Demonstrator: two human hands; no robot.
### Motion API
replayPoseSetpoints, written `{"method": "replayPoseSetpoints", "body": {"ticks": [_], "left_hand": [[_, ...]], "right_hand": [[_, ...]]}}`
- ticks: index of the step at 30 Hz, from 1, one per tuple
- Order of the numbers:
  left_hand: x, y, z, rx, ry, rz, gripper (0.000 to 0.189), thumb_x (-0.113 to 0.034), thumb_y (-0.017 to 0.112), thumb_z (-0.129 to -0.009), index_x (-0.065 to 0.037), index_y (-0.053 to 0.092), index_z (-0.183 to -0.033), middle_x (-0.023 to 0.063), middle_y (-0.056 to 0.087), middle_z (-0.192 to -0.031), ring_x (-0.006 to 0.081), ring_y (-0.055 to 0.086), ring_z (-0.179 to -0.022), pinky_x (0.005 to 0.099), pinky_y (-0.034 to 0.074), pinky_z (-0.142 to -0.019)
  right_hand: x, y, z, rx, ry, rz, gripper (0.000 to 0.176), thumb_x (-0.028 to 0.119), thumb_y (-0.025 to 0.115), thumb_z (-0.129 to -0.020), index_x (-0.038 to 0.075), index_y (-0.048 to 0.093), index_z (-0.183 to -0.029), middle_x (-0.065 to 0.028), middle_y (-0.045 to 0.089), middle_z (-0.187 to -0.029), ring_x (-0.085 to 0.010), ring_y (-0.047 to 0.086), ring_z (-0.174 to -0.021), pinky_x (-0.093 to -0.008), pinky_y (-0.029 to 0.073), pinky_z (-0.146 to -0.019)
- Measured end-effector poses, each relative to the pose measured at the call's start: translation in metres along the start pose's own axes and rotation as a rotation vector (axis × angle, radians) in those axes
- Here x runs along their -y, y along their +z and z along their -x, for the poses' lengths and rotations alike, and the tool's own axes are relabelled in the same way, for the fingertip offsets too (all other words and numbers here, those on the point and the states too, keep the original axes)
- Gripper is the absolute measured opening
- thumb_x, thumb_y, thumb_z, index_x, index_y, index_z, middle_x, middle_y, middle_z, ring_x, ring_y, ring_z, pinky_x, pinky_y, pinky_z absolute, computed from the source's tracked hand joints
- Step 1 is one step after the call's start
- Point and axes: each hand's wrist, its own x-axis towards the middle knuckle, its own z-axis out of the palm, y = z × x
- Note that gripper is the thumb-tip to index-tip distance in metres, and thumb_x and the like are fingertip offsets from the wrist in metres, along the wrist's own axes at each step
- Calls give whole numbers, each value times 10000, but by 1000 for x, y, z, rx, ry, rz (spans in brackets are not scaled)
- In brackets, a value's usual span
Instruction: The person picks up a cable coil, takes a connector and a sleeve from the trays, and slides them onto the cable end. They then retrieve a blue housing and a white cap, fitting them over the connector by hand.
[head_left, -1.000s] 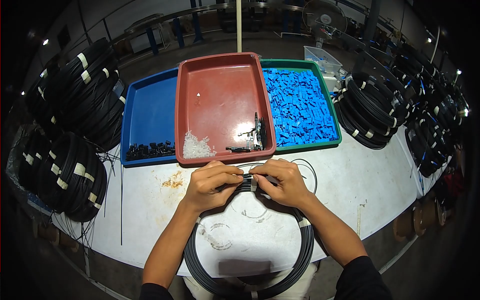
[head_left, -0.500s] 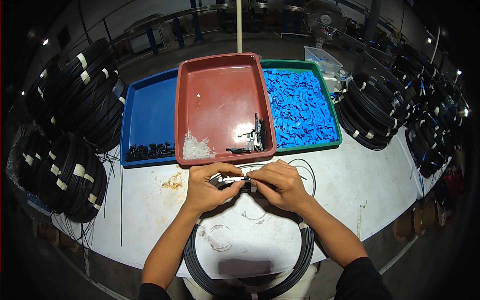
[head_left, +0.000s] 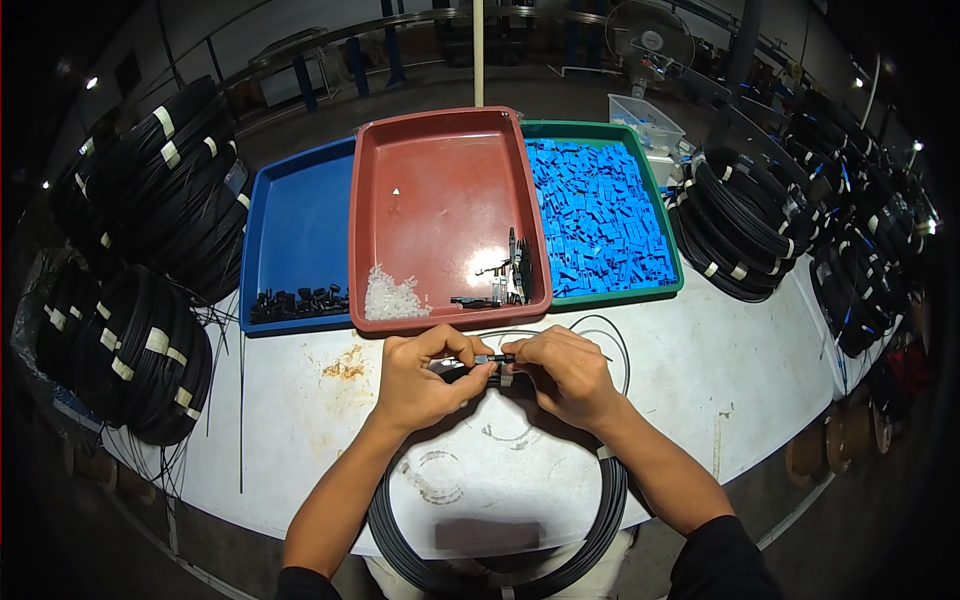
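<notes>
A small cable connector [head_left: 489,358], grey at its left part and black at its right, lies level between my hands. My left hand [head_left: 425,378] pinches its left part between thumb and fingertips. The black end is gripped by my right hand [head_left: 565,370], with thumb and fingers closed; the fingers partly hide it. Just beneath both hands passes a coil of black cable [head_left: 613,500], tied with pale tape and hanging over the table's front edge. A loose loop of the thin cable [head_left: 628,360] curves out to the right of my right hand.
Behind my hands, a red tray [head_left: 430,215] holds clear small pieces and black parts. A blue tray [head_left: 300,220] has black pieces; a green tray [head_left: 672,255] is full of blue clips. Cable coils [head_left: 150,350] stand left, and more coils [head_left: 745,225] right, on the white table [head_left: 700,400].
The white piece that showed at my left fingertips is now mostly hidden; a grey and black connector shows there instead. My hands have shifted only slightly.
</notes>
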Motion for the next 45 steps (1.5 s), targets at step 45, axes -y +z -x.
{"method": "replayPoseSetpoints", "body": {"ticks": [45], "left_hand": [[6, -4, 1, 35, 212, -145, 92, -42, 826, -797, -7, 786, -872, 133, 775, -821, 203, 760, -697, 286, 590, -654]], "right_hand": [[6, -2, -5, 109, 156, -121, 215, -52, 705, -761, 6, 645, -959, -125, 674, -863, -308, 664, -759, -391, 536, -691]]}}
